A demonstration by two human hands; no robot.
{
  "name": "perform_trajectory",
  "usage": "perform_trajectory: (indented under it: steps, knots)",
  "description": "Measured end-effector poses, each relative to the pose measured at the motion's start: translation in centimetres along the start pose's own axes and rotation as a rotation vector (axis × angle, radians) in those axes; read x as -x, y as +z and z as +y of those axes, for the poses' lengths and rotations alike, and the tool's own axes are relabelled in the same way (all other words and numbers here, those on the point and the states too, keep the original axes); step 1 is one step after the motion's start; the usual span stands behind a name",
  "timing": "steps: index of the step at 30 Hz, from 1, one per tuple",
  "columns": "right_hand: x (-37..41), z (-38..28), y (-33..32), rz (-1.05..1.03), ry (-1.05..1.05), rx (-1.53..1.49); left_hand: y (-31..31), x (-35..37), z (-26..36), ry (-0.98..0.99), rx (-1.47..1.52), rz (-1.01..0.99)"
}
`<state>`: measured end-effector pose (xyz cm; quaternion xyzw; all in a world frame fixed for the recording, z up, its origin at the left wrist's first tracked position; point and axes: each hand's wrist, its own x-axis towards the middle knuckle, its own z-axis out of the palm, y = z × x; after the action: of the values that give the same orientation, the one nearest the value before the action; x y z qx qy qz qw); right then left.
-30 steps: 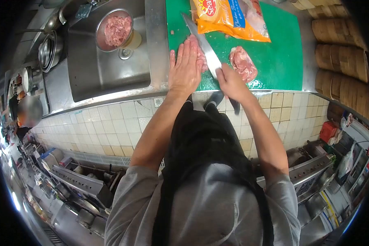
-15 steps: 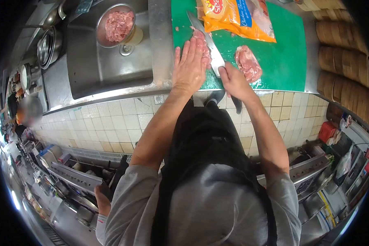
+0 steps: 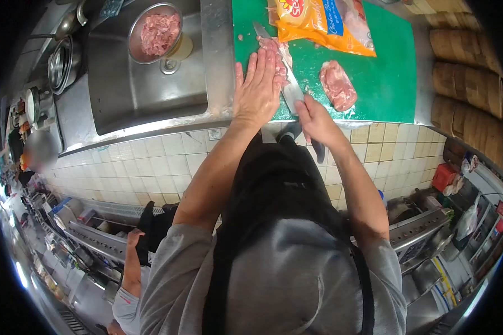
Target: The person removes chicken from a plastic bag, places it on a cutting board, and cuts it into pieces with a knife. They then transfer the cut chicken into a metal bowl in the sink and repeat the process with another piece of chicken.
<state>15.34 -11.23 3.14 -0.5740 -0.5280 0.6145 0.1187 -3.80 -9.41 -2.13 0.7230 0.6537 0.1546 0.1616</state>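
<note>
My left hand (image 3: 256,89) lies flat, fingers together, pressing down on a piece of raw chicken (image 3: 276,51) on the green cutting board (image 3: 383,72). My right hand (image 3: 313,120) grips the dark handle of a large knife (image 3: 285,84). Its blade runs sideways through the meat under my left palm, tip pointing to the far left. A second raw chicken piece (image 3: 337,85) lies on the board to the right. An orange chicken bag (image 3: 324,22) rests at the board's far edge.
A steel sink (image 3: 145,89) to the left holds a metal bowl of cut meat (image 3: 157,32). Bamboo steamers (image 3: 466,67) are stacked at the right. Pots (image 3: 61,64) stand at the far left. Another person's arm (image 3: 131,268) shows at lower left.
The knife has drawn back toward me through the meat, and my right hand has come nearer the counter edge. Another person's arm has moved further into view at lower left.
</note>
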Motion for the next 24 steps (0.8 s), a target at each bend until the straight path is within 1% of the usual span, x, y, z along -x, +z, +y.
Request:
perform_trajectory:
  steps: [4, 10, 12, 13, 14, 15, 16, 19, 22, 24]
  knots:
    - [0.1, 0.2, 0.0, -0.005, -0.008, 0.011, 0.3, -0.1, -0.1, 0.002, -0.019, 0.022]
    - [5.1, 2.7, 0.7, -0.013, 0.075, -0.046, 0.0, 0.0, 0.2, 0.003, -0.068, 0.031]
    - [6.2, 3.0, 0.7, 0.007, 0.054, 0.013, -0.2, 0.0, -0.1, 0.0, 0.055, 0.098]
    - [6.2, 3.8, 0.8, 0.089, -0.07, 0.142, -0.2, 0.0, -0.4, 0.0, 0.116, 0.135]
    - [6.1, 5.1, 1.0, 0.169, -0.191, 0.269, -0.3, 0.2, -1.0, -0.012, 0.259, 0.232]
    - [6.3, 4.4, 1.1, 0.244, -0.312, 0.395, -0.8, 0.6, -1.5, -0.027, 0.402, 0.328]
    - [6.8, 3.5, 0.9, 0.215, -0.212, 0.377, -1.0, 1.0, -1.8, -0.043, 0.544, 0.421]
    - [7.5, 2.5, 0.7, 0.264, -0.223, 0.562, -1.8, 2.4, -0.9, -0.364, 0.905, 0.302]
    - [8.5, 0.7, 0.4, 0.271, -0.244, 0.648, -1.7, 2.2, -0.3, -0.427, 0.845, 0.242]
    - [9.0, -0.2, 0.0, 0.33, -0.339, 0.612, -1.7, 1.9, -0.1, -0.397, 0.828, 0.253]
